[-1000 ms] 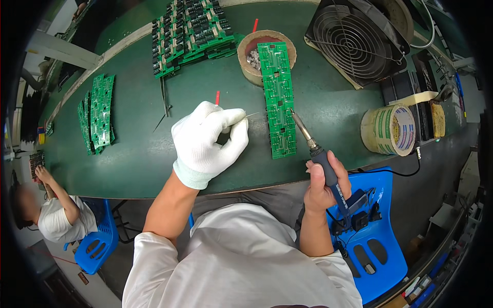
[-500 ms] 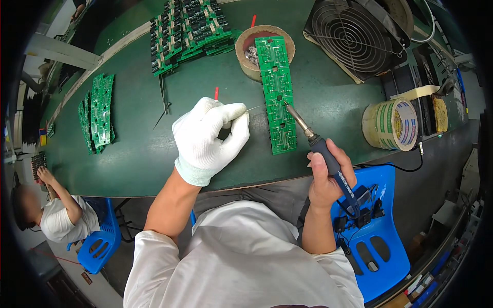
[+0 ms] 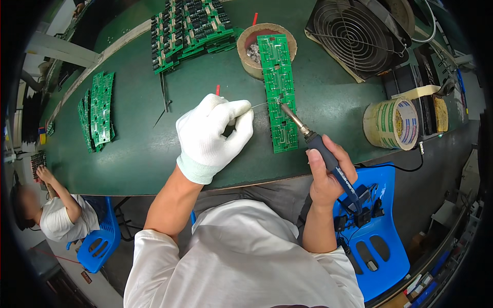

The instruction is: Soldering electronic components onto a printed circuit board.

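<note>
My left hand [image 3: 214,134], in a white glove, pinches a thin solder wire [image 3: 260,105] whose free end reaches to the green circuit board [image 3: 281,77]. Bare, my right hand [image 3: 331,174] grips a soldering iron [image 3: 319,145] by its dark blue handle. The iron's tip meets the board a little below its middle, close to the wire's end. The long narrow board lies with its far end propped on the rim of a round cardboard-like tub [image 3: 292,45], its near end toward me.
Stacked boards with black components [image 3: 190,33] lie at the back, beside tweezers [image 3: 164,97]. More green boards [image 3: 101,110] rest at the left. A caged fan [image 3: 354,38] and tape rolls [image 3: 393,126] stand right. A blue chair [image 3: 377,256] holds black adapters. Another person [image 3: 67,215] sits far left.
The iron's tip has shifted slightly left on the board, and the wire's end has come up to the board near it. My left hand has moved a little right and away from me.
</note>
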The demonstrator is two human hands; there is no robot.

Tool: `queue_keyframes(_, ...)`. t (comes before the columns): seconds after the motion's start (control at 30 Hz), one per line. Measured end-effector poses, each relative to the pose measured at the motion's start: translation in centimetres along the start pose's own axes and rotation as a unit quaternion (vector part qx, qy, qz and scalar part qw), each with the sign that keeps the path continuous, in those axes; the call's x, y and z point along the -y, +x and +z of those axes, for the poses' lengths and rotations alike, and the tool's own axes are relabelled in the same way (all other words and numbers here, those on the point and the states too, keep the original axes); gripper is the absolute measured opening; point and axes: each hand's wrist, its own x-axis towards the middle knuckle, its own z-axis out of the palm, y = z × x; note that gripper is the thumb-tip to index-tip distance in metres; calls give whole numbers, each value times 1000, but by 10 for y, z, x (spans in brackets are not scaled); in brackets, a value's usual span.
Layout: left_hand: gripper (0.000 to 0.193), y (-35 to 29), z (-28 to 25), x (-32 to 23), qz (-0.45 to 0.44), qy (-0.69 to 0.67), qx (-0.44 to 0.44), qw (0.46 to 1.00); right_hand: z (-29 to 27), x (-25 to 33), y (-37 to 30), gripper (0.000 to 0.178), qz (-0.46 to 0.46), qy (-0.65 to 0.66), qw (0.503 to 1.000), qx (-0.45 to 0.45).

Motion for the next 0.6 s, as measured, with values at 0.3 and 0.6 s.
queue_keyframes(0.3, 20, 1, -6, -3, -18, -6, -24, 1000, -28, -17, -9, 38, -43, 108, 965, -234)
queue_keyframes(0.6, 21, -1, -6, -2, -3, -17, -23, 1000, -94, -34, 9, 35, -152, -36, 908, -390)
